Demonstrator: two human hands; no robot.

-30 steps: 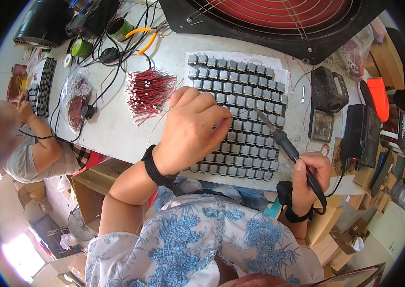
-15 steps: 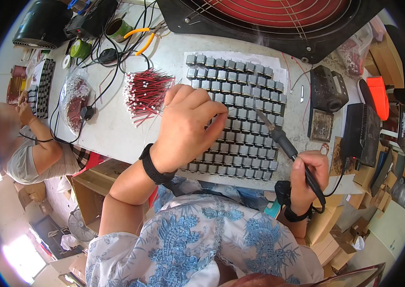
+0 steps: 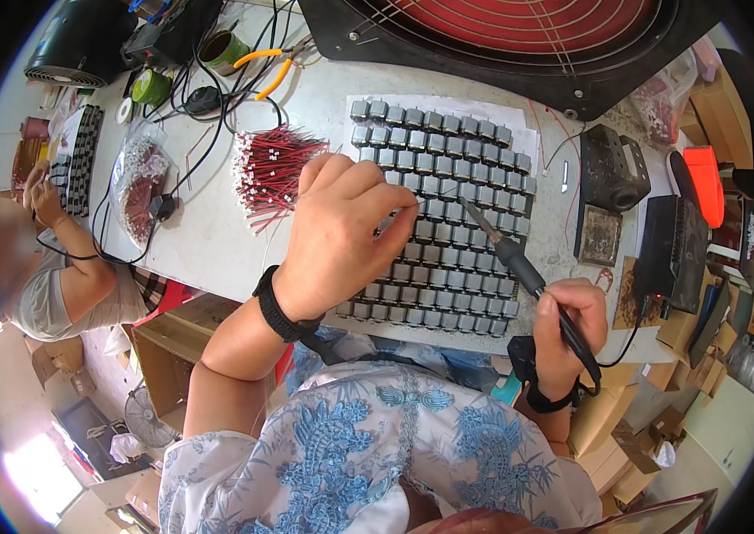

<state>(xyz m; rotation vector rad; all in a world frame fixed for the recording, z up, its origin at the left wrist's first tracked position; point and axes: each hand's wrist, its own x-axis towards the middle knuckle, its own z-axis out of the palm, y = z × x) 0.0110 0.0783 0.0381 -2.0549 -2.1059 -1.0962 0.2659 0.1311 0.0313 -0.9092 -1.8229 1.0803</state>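
My right hand [image 3: 572,334] grips a soldering iron [image 3: 516,260], and its metal tip points up and left over the small grey motors [image 3: 448,258]. These motors stand in close rows on a pale sheet. Above the left part of the rows, my left hand [image 3: 341,236] is closed in a pinch on a thin wire [image 3: 430,198], which reaches toward the iron's tip. Whether tip and wire touch is too small to tell. Beside my left hand lies a pile of red leads with white connectors [image 3: 274,169].
At the back stands a large black-framed fan [image 3: 483,76]. A black iron holder [image 3: 612,165] and a black power box [image 3: 660,236] sit on the right. Orange-handled pliers [image 3: 274,71], cables and a bag of leads [image 3: 141,182] lie left. Another person [image 3: 56,258] works at far left.
The soldering iron has shifted a little left, its tip now closer to my left hand's fingertips. My left hand has moved slightly left, still pinching.
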